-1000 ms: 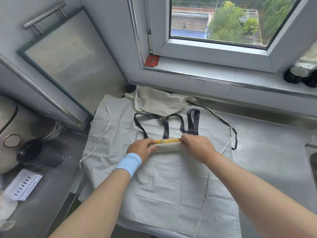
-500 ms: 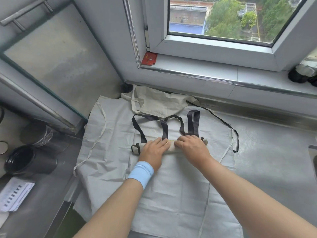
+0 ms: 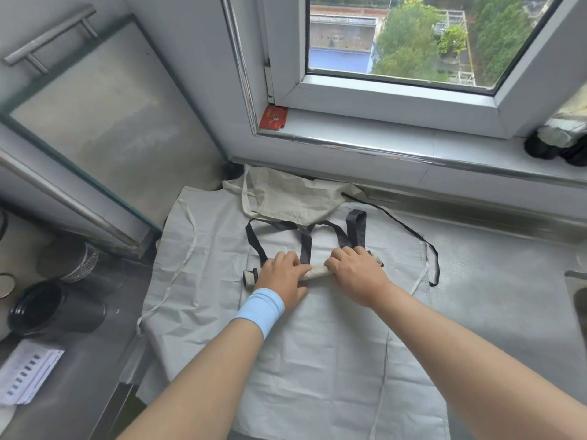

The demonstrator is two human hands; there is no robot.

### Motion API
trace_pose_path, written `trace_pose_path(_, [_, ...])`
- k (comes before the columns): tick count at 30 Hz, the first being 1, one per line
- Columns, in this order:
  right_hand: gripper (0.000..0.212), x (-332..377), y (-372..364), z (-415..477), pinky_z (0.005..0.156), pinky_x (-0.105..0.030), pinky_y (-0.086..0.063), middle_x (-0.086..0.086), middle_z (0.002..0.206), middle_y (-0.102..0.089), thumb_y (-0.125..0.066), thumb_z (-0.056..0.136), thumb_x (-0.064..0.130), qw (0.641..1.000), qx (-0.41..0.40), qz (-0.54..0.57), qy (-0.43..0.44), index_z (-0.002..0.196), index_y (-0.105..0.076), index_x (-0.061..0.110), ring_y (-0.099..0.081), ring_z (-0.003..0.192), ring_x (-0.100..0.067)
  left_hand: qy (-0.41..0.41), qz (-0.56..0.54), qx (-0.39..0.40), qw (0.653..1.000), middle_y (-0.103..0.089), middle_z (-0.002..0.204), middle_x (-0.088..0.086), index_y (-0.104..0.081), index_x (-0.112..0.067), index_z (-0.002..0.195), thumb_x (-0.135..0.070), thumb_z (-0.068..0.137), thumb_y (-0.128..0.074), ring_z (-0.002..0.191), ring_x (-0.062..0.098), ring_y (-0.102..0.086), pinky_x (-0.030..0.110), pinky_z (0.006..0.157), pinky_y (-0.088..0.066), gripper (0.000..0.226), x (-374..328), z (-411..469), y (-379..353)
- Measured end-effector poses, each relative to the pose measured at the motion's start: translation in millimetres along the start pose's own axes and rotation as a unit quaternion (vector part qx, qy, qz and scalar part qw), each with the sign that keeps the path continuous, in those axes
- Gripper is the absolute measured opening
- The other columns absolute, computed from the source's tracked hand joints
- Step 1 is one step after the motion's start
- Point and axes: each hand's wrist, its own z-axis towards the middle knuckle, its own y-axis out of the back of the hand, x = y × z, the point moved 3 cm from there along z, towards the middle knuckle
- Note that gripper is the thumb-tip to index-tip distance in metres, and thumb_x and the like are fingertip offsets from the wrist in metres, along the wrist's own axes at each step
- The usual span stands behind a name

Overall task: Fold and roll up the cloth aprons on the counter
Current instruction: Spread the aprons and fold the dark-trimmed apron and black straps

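Observation:
A small cream apron roll (image 3: pixel 317 270) with dark straps (image 3: pixel 305 246) lies across a flat pale grey apron (image 3: pixel 317 360) spread on the steel counter (image 3: pixel 495 265). My left hand (image 3: pixel 281 276), with a blue wristband, presses down on the left part of the roll with its fingers laid forward over it. My right hand (image 3: pixel 357 274) presses on the right part in the same way. The roll's left end (image 3: pixel 249 276) sticks out past my left hand. Another cream apron (image 3: pixel 295 198) lies bunched at the back, by the wall.
A black cup (image 3: pixel 47 309) and a metal container (image 3: pixel 74 257) stand at the left, with a printed paper (image 3: pixel 28 373) in front of them. A red card (image 3: pixel 273 117) sits on the window sill. A sink edge (image 3: pixel 578 290) shows at the right.
The roll has turned away from me, and its yellow print no longer shows. My hands went from gripping its ends to lying flat over it, a little farther forward.

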Motion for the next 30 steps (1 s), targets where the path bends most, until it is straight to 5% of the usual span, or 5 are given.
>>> trace_pose_path(5, [0.015,-4.4,31.3,7.8,0.071,-0.038,-0.042,0.001,0.087,-0.064,-0.058,0.086,0.025,0.999,-0.016,0.03,0.004,0.099,-0.064,0.02,-0.061,0.076,-0.026,0.022,-0.041,0.034,0.998,-0.051,0.12,0.0,-0.055,-0.028,0.121,-0.018,0.093,-0.048,0.115,0.024,-0.046,0.04,0.09,-0.045,0.03,2.3,5.5,29.0])
trace_pose_path(13, [0.023,-16.8,128.7,16.9,0.067,-0.032,-0.052,0.003,0.09,-0.069,-0.064,0.083,0.032,0.957,0.233,0.165,-0.058,0.106,-0.068,0.029,-0.066,0.086,-0.024,0.004,-0.154,0.141,0.978,-0.057,0.091,-0.004,-0.054,-0.027,0.107,-0.021,0.087,-0.059,0.077,0.021,-0.057,0.028,0.061,-0.044,0.021,-6.7,-22.6,88.0])
trace_pose_path(20, [0.049,4.8,165.6,-5.2,0.112,-0.049,-0.032,-0.007,0.135,-0.057,-0.056,0.081,0.011,0.981,-0.173,-0.062,0.061,0.129,-0.06,0.021,-0.049,0.128,-0.031,0.083,-0.458,0.112,0.878,-0.061,0.078,-0.001,-0.062,-0.029,0.083,-0.019,0.075,-0.064,0.073,0.019,-0.058,0.039,0.072,-0.054,0.013,-16.5,-53.0,118.8])
trace_pose_path(25, [0.068,28.1,160.3,-23.2,0.12,-0.052,-0.013,-0.012,0.159,-0.03,-0.044,0.085,0.021,0.983,-0.142,-0.11,0.024,0.151,-0.033,0.009,-0.024,0.148,-0.03,0.054,-0.637,0.144,0.755,-0.068,0.098,0.01,-0.06,-0.015,0.117,-0.001,0.087,-0.063,0.09,0.023,-0.065,0.036,0.078,-0.054,0.033,-31.0,-71.5,141.1])
trace_pose_path(30, [0.035,24.8,189.8,-33.0,0.101,-0.044,-0.047,-0.006,0.126,-0.062,-0.05,0.089,0.018,0.962,-0.269,0.036,-0.003,0.121,-0.065,0.013,-0.061,0.112,-0.028,0.014,-0.684,0.151,0.714,-0.064,0.094,0.009,-0.061,-0.012,0.116,-0.007,0.085,-0.068,0.086,0.023,-0.061,0.034,0.074,-0.053,0.032,-50.1,-84.7,151.9])
